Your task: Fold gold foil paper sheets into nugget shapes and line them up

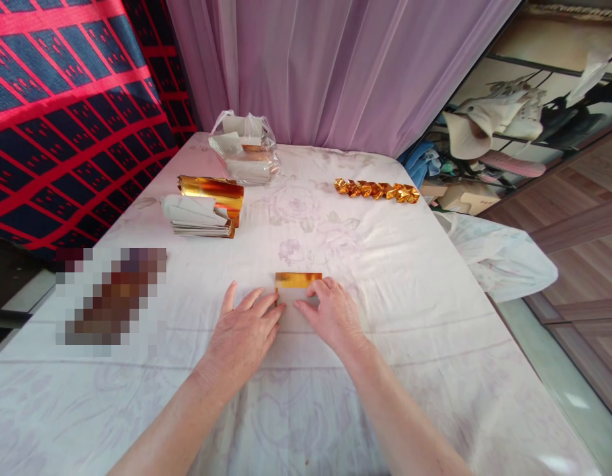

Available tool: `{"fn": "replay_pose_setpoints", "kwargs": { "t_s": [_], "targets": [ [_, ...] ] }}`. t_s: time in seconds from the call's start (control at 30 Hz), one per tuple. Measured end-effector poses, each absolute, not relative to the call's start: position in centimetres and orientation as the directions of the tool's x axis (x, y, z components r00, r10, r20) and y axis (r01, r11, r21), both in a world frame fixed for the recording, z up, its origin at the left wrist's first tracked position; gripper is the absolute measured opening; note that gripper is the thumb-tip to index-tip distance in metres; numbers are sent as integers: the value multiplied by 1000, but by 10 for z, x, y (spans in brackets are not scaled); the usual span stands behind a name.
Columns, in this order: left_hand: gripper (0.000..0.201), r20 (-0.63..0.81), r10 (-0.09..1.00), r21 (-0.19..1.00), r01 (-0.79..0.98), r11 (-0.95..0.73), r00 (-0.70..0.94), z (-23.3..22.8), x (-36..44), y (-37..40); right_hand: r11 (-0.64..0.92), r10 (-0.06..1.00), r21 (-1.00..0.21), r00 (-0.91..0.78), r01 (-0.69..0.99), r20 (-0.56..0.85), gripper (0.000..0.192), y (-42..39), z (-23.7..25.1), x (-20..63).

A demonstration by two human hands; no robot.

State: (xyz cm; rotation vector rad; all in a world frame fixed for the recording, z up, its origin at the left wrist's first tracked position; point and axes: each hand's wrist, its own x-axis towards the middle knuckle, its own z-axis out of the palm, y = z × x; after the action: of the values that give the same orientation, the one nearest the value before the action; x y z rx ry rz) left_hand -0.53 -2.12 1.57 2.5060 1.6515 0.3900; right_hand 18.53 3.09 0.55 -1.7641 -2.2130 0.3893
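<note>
A small sheet of gold foil paper (297, 280) lies on the bed-like surface in front of me. Its far edge shows a shiny gold strip, and the part nearer me is pale. My left hand (246, 327) rests flat with its fingers spread, the fingertips touching the sheet's left edge. At the right side, my right hand (336, 313) has its thumb and bent fingers on the sheet, gripping the right end of the gold strip. The fingers hide part of the sheet's lower edge.
A stack of gold and white paper sheets (204, 221) stands at back left, with a clear plastic bag (246, 155) of similar sheets behind. Back right lies a row of folded gold pieces (378, 190). A blurred patch (117, 297) covers something at left. Shelves with shoes (519, 112) stand right.
</note>
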Motion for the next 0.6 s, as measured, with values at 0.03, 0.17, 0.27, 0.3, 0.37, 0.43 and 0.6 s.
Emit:
{"fn": "replay_pose_setpoints", "kwargs": {
  "t_s": [0.03,0.17,0.27,0.3,0.37,0.43,0.6],
  "targets": [
    [29,146,914,236,884,-403,378,16,-6,-21,220,974,-403,-222,888,44,15,32,5,188],
    [28,121,917,242,884,-399,381,16,-9,-20,213,968,-517,-252,829,-5,8,36,6,197],
    [28,107,917,245,884,-399,384,17,-10,-20,187,966,-573,-255,798,-40,9,38,8,199],
    [28,105,917,245,884,-399,385,17,-9,-20,179,966,-581,-254,794,-49,9,38,9,199],
    [29,118,918,233,888,-397,380,17,-7,-21,172,966,-589,-253,789,-57,9,38,9,199],
    [32,149,915,206,893,-400,375,17,-2,-22,182,966,-590,-254,787,-41,8,37,8,198],
    [32,181,911,160,903,-398,370,18,9,-25,244,964,-536,-262,808,43,6,34,5,197]
  ]
}}
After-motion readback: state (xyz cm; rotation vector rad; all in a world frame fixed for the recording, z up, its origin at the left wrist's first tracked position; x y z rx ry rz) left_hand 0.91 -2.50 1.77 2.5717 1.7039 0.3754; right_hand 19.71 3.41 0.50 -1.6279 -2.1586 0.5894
